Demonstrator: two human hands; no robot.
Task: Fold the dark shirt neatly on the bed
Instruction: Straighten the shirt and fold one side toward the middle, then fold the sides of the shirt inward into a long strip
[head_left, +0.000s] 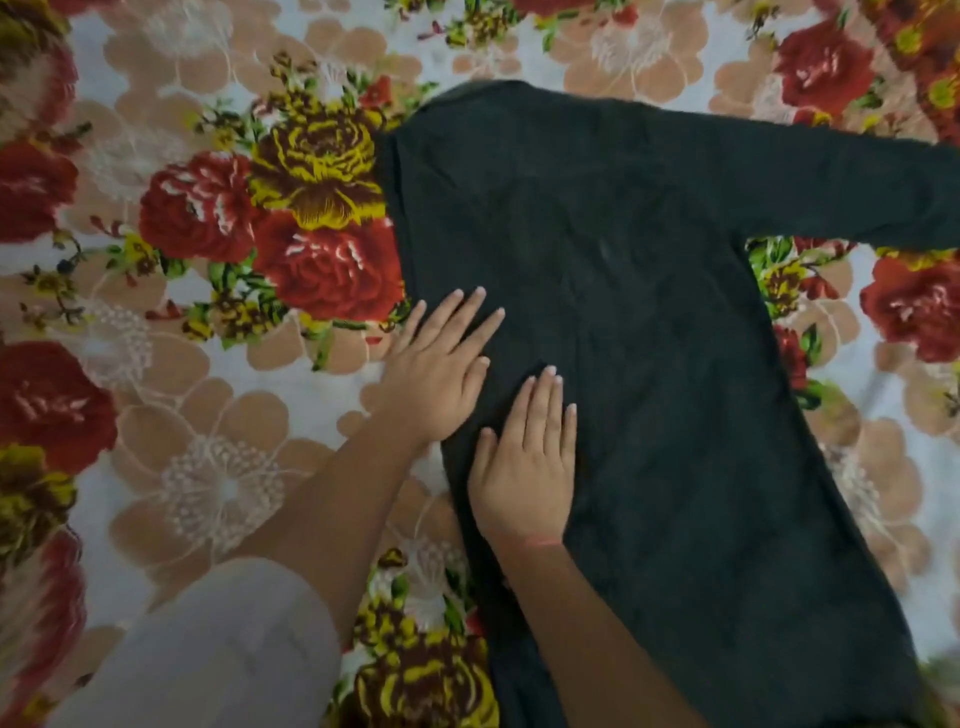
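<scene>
On the floral bed, the dark shirt lies flat, one sleeve stretched right, and your left hand and right hand press its left edge, fingers straight and slightly spread; uneven sliding could bunch the cloth.

One shirt, one bedsheet, two hands.

I count one dark shirt on one flowered bedsheet, and only one long sleeve of that shirt shows, reaching off to the right. Two hands of mine are in view, my left hand and my right hand. Each shows all five digits, so there are ten in total. One pale cuff covers my left arm, and one thin reddish thread circles my right wrist. The sheet's printed blooms come in three colours: red, yellow and tan. They are too many, too blurred and too cut off at the edges for a sure count.
</scene>
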